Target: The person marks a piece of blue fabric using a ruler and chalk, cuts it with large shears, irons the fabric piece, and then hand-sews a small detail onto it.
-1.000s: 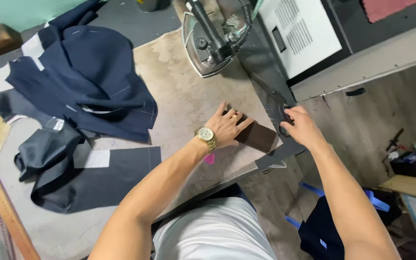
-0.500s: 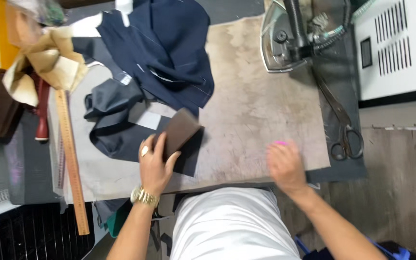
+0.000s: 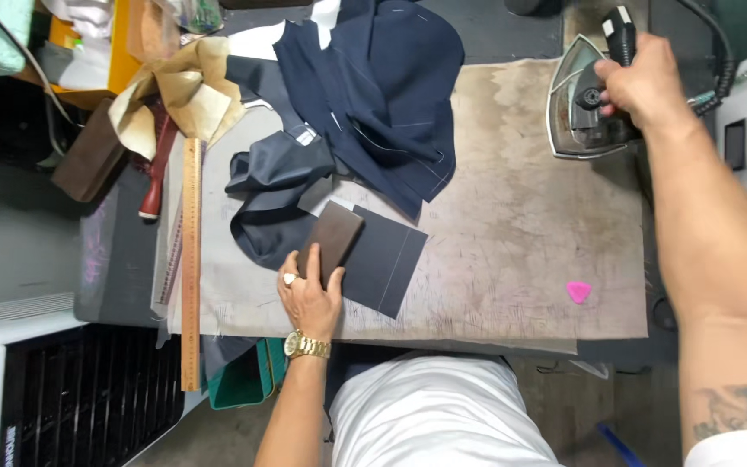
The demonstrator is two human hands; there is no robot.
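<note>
Since half a second ago my right hand [image 3: 641, 82] has left the bare pressing surface and gone up to the far right corner, where it is now closed around the black handle of the grey metal steam iron [image 3: 585, 108], which sits flat on the worn beige padded pressing table [image 3: 512, 251]. My left hand [image 3: 311, 290] has stayed put, fingers curled loosely over the near end of the dark brown rectangular wooden block [image 3: 332, 242], pressing it onto the flat dark navy fabric panel [image 3: 386, 259] near the table's front edge. I judge the iron heavy and hot, safe to grip only by the handle; the block looks stiff and solid, easy to hold across its width, while the panel is thin, limp and likely to shift unless pinned. A heap of navy garment pieces [image 3: 373, 95] lies behind, a long wooden ruler [image 3: 190, 259] along the left edge, a small pink chalk piece [image 3: 578, 291] to the right.
</note>
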